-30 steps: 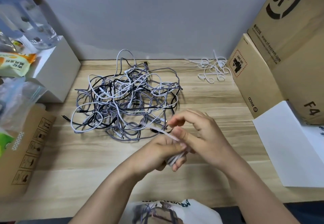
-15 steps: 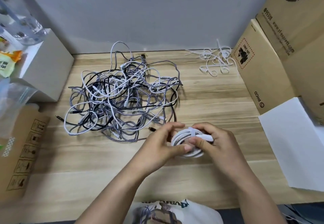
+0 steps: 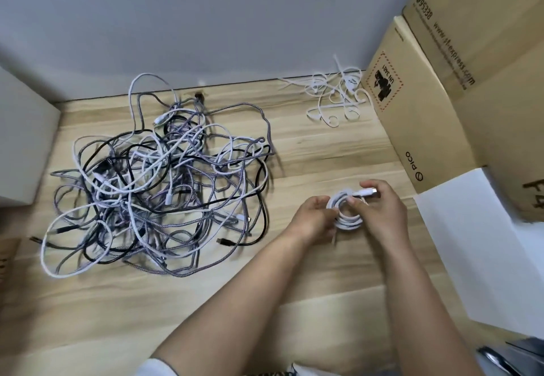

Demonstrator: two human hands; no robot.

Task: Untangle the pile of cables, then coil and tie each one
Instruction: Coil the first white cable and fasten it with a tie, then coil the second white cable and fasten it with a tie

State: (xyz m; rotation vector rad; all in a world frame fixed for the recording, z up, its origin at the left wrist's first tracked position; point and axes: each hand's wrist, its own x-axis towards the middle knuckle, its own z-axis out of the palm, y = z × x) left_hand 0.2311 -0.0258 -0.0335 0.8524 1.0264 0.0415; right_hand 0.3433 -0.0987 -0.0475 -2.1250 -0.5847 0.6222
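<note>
A tangled pile of grey braided, white and black cables (image 3: 159, 181) covers the left half of the wooden table (image 3: 323, 152). To its right both hands hold a small coiled white cable (image 3: 347, 219) just above the tabletop. My left hand (image 3: 313, 216) pinches the coil's left side. My right hand (image 3: 382, 211) grips its right side, with the cable's plug end lying across the fingers. A heap of white cable ties (image 3: 335, 96) lies at the back of the table.
Cardboard boxes (image 3: 426, 96) stand along the right side, with a white sheet (image 3: 477, 246) in front of them. A white box (image 3: 23, 146) sits at the left edge. The grey wall runs behind the table.
The white cable went from a strand held between the hands to a closed coil. Both hands moved right and away from the pile, carrying the coil. The camera view shifted left and down.
</note>
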